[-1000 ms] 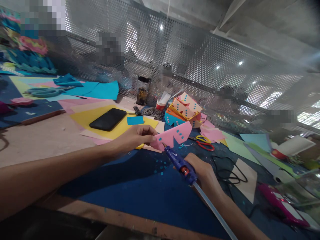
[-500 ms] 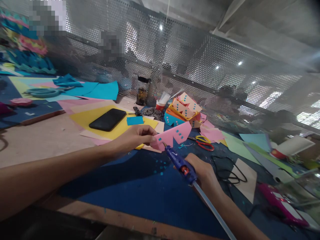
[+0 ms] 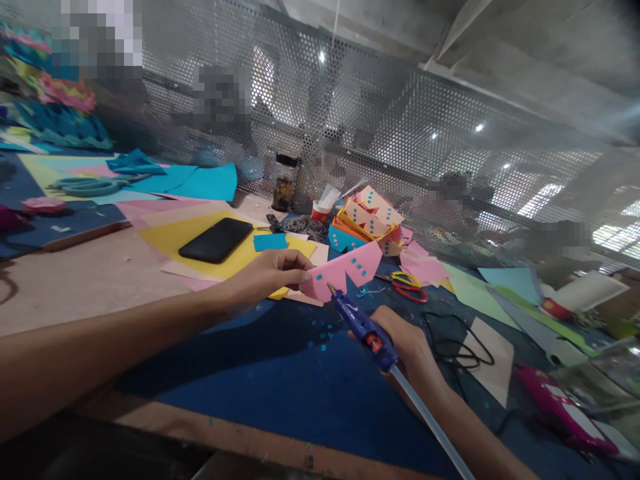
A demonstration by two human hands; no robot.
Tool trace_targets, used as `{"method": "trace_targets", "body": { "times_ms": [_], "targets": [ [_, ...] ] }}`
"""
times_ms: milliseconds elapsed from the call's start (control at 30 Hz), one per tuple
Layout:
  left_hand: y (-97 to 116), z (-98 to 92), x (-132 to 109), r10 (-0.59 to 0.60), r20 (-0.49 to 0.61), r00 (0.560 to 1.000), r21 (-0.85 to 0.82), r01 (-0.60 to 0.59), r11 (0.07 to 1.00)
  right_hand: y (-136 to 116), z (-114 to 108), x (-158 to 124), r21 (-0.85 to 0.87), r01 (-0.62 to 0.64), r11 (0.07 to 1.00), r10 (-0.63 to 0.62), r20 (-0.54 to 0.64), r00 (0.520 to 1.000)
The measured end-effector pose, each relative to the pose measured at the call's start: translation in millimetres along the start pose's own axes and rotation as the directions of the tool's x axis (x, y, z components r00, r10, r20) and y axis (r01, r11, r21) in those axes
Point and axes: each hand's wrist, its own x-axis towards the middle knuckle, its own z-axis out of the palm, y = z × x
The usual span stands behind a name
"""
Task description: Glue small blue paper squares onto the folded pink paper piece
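Observation:
My left hand (image 3: 284,270) pinches the left end of a pink paper piece (image 3: 334,270) that has small blue squares on it and a notch in its lower edge. In my right hand (image 3: 403,333) is a blue glue gun (image 3: 363,328), with a long clear glue stick (image 3: 433,423) coming out of its back. The gun's nozzle is at the lower left part of the pink paper; whether it touches cannot be told. Small blue paper squares (image 3: 323,337) lie on the blue table surface (image 3: 280,393) below the paper.
A black phone (image 3: 216,240) lies on yellow paper (image 3: 155,237). Behind the hands are a jar (image 3: 284,183) and a stack of folded paper pieces (image 3: 370,217). Scissors (image 3: 410,285), a black cable (image 3: 463,363) and a magenta device (image 3: 565,410) are on the right.
The glue gun's nozzle has shifted very slightly up along the pink paper, and the paper's right end has moved slightly left. Both hands keep their hold.

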Motion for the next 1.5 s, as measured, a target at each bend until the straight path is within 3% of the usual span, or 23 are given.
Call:
{"method": "trace_targets", "body": {
  "times_ms": [167, 500, 600, 767, 967, 1300, 1500],
  "targets": [
    [-2.1, -2.0, 2.0, -0.014, -0.006, 1.000, -0.023, 0.014, 1.000, 5.4, 3.6, 1.6, 0.012, 0.045, 0.999, -0.043, -0.120, 0.992],
    [-4.8, -4.5, 3.3, -0.039, -0.004, 0.999, -0.088, 0.039, 0.995, 4.7, 6.8, 6.6, 0.033, 0.017, 0.999, -0.009, -0.241, 0.971],
    [-5.3, -4.9, 3.1, -0.034, -0.007, 0.999, -0.083, 0.033, 0.996, 5.8, 4.3, 5.5, 0.041, 0.030, 0.999, -0.021, -0.201, 0.979],
    [-5.4, -4.7, 2.2, -0.020, 0.007, 1.000, -0.089, 0.021, 0.996, 5.9, -0.7, 3.0, 0.089, 0.042, 0.995, -0.041, -0.013, 0.999],
    [-6.7, -3.3, 1.2, -0.007, 0.020, 1.000, -0.061, 0.008, 0.998, 8.2, 6.7, 2.9, 0.065, 0.013, 0.998, -0.010, -0.047, 0.999],
    [-7.3, -3.6, 0.9, 0.003, 0.037, 0.999, -0.026, -0.002, 1.000, 8.7, 5.3, 2.0, 0.086, -0.019, 0.996, 0.018, 0.016, 1.000],
    [-5.3, -2.4, -0.4, -0.007, 0.030, 1.000, -0.014, 0.007, 1.000, 10.9, 8.7, 2.5, 0.048, 0.014, 0.999, -0.013, -0.013, 1.000]
  ]
}}
